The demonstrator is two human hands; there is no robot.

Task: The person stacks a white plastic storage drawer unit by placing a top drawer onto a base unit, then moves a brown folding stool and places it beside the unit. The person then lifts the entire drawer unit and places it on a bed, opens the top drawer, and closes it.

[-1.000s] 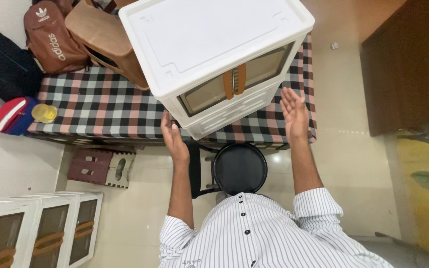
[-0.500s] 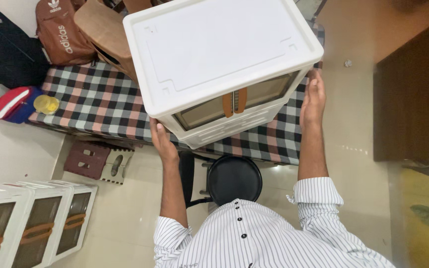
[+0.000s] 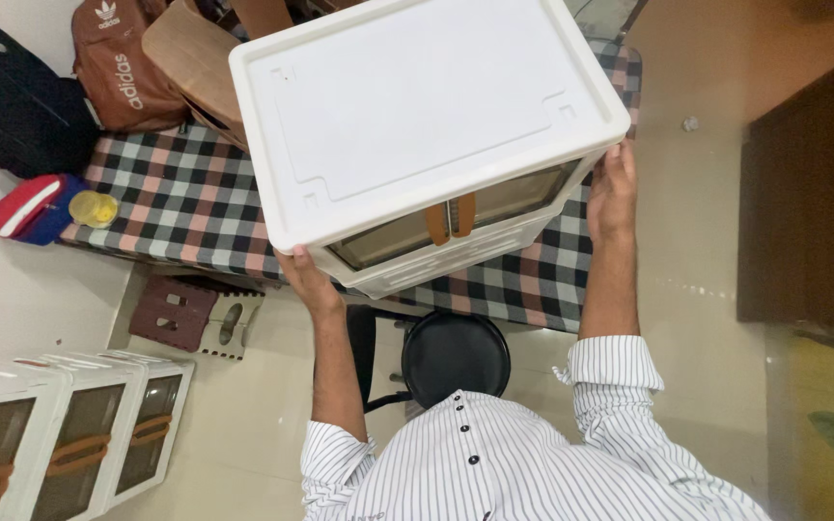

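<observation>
You hold the white storage cabinet [image 3: 427, 125] up off the checked tablecloth [image 3: 185, 193], one hand on each side. Your left hand [image 3: 306, 280] cups the lower near corner on the left, fingers tucked under the edge and mostly hidden, so you cannot see how far they wrap. Your right hand [image 3: 612, 188] lies flat against the right side wall, fingers pointing up and away from you, pressed to the plastic rather than closed around anything. The cabinet sits between the two hands, directly ahead of your chest, its broad white top panel facing the camera and its long axis running left to right across you. The tinted door with brown handles [image 3: 451, 220] faces you and tilts downward. Neither hand is nearer than the other; both bear on opposite ends. Below stands a black round stool [image 3: 456, 357]. Similar white cabinets [image 3: 60, 434] stand on the floor at your left.
</observation>
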